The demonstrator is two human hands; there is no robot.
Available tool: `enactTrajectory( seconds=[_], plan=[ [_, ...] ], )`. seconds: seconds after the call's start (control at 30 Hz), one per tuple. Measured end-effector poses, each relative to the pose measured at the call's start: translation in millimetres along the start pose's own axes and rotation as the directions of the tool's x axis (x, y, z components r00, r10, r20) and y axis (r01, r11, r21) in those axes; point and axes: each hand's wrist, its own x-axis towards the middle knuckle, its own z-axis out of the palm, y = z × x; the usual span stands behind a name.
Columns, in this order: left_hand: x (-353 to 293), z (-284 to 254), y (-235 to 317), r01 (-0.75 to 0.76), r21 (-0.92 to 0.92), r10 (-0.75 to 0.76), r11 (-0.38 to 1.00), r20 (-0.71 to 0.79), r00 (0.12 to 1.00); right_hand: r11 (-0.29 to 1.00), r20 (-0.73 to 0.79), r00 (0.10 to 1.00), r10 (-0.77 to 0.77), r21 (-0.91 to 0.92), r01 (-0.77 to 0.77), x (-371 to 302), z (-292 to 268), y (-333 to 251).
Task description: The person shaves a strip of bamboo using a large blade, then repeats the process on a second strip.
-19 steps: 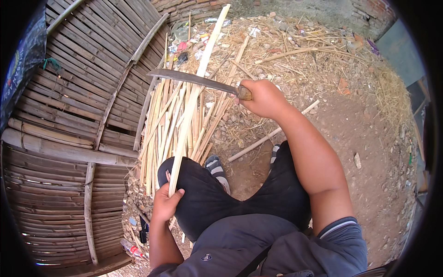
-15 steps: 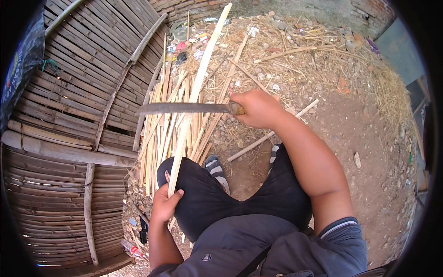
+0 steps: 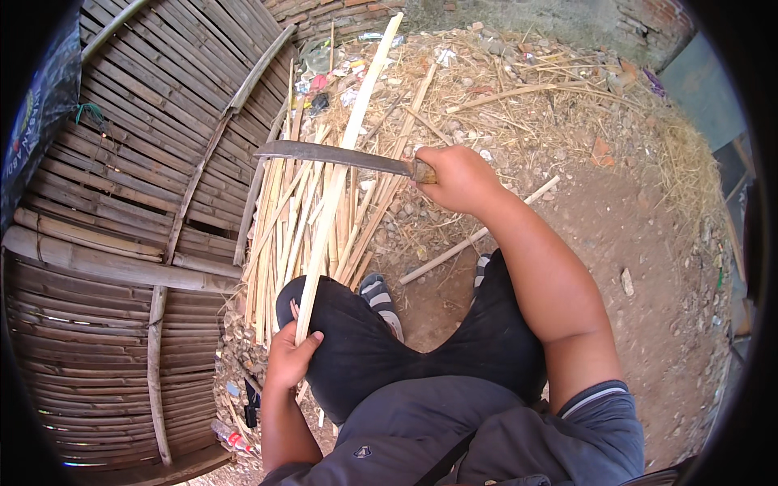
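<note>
R hand (image 3: 458, 176) grips machete (image 3: 340, 155) at 12 o'clock across bamboo strip (image 3: 344, 166), L hand (image 3: 289, 356) gripping strip's end at 7.

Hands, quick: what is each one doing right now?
Left hand: closed around the lower end of a long bamboo strip.
Right hand: closed on the handle of a curved knife.

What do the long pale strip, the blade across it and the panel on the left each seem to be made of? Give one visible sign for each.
Long pale strip, held by the left hand: probably split bamboo, matte cream, straight-grained.
Blade, held by the right hand: metal, dull grey and dark-patched; the handle is hidden.
Panel: weathered bamboo slats, grey-brown, on thicker poles.
</note>
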Motion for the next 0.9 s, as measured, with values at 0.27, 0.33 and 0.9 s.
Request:
enactTrajectory(
  seconds=[0.27, 0.33, 0.9],
  plan=[
    [0, -2, -6, 0.011, 0.011, -0.011, 1.0, -0.009, 1.0, 0.902, 0.265, 0.872, -0.411, -0.024, 0.432, -20, 34, -45],
    [-2, -1, -4, 0.006, 0.007, -0.005, 1.0, -0.018, 1.0, 0.867, 0.276, 0.838, -0.471, -0.034, 0.498, -23, 37, -56],
    [1, -4, -6, 0.013, -0.006, -0.013, 1.0, -0.002, 1.0, 0.91, 0.197, 0.9, -0.389, -0.066, 0.409, -19, 31, -34]
  ],
)
